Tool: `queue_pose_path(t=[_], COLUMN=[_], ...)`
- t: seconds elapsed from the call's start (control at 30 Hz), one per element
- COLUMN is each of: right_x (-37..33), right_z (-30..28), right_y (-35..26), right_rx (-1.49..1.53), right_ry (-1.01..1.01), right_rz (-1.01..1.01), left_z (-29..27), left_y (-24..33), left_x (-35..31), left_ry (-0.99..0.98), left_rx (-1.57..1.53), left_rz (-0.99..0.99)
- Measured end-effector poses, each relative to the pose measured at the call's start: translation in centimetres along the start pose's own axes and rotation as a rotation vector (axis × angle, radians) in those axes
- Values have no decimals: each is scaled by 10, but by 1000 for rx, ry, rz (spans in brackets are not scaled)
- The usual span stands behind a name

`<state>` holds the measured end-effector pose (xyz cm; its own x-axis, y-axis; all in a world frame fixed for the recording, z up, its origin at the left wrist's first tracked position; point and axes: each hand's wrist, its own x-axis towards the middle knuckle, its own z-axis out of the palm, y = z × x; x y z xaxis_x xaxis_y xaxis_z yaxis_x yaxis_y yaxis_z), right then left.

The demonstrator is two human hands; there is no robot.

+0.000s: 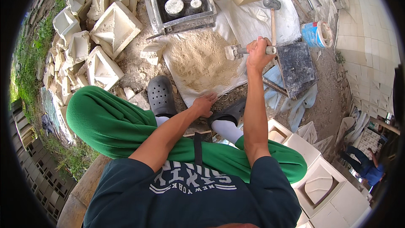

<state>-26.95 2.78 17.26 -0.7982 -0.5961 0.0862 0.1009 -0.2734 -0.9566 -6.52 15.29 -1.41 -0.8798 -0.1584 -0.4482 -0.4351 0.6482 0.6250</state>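
The person sits with knees bent, in green trousers and black perforated clogs (161, 96), looking down at a white sheet (270, 21) spread over bare dirt in the upper middle of the frame. On the sheet lies a pile of pale, crumbly sand (202, 59), grainy and loosely heaped.

The right hand (258, 52) is raised over the right edge of the pile, its grip closed tight around the metal handle of a small trowel (240, 51), whose squarish blade is caked with pale grit and points left toward the pile. The left hand (204, 103) rests low at the near edge of the sheet, fingers spread and flat on the ground, its grip open and holding nothing.

Above the pile stands a square metal mould (181, 2), dark inside, with four round grey pegs. A hammer (272, 14) with a wooden handle lies to its right on the sheet, and just right of the right hand sits a dark, rough flat metal plate (296, 67). A blue and white can (317, 33) lies tipped on its side at the upper right.

At the upper left, cream-coloured cast blocks (114, 27) with hollow pyramid faces are stacked in a rough heap. More smooth white blocks (320, 183) with recessed centres stand at the lower right.
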Motion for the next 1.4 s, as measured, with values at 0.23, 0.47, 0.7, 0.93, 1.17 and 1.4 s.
queue_pose_path(t=[0.23, 0.47, 0.7, 0.93, 1.17, 1.4], right_x=[10, 16, 7, 24, -11, -27], right_z=[65, 50, 16, -98, -221, -240], right_y=[50, 106, 42, 0, 3, 41], right_rx=[-25, -188, 126, -197, -1003, -1392], right_ry=[-143, -336, -79, 21, -87, -326], right_rz=[-36, -84, -15, 196, 290, 367], left_z=[13, -85, -163, -169, -164, -185], left_y=[-4, -16, -123, -143, -125, -117], left_x=[-2, 21, 33, 65, 96, 107], left_ry=[135, 428, 804, 569, 606, 473], left_rx=[-36, -412, -1, 149, 242, 211], left_rz=[6, -48, -259, -204, -150, -184])
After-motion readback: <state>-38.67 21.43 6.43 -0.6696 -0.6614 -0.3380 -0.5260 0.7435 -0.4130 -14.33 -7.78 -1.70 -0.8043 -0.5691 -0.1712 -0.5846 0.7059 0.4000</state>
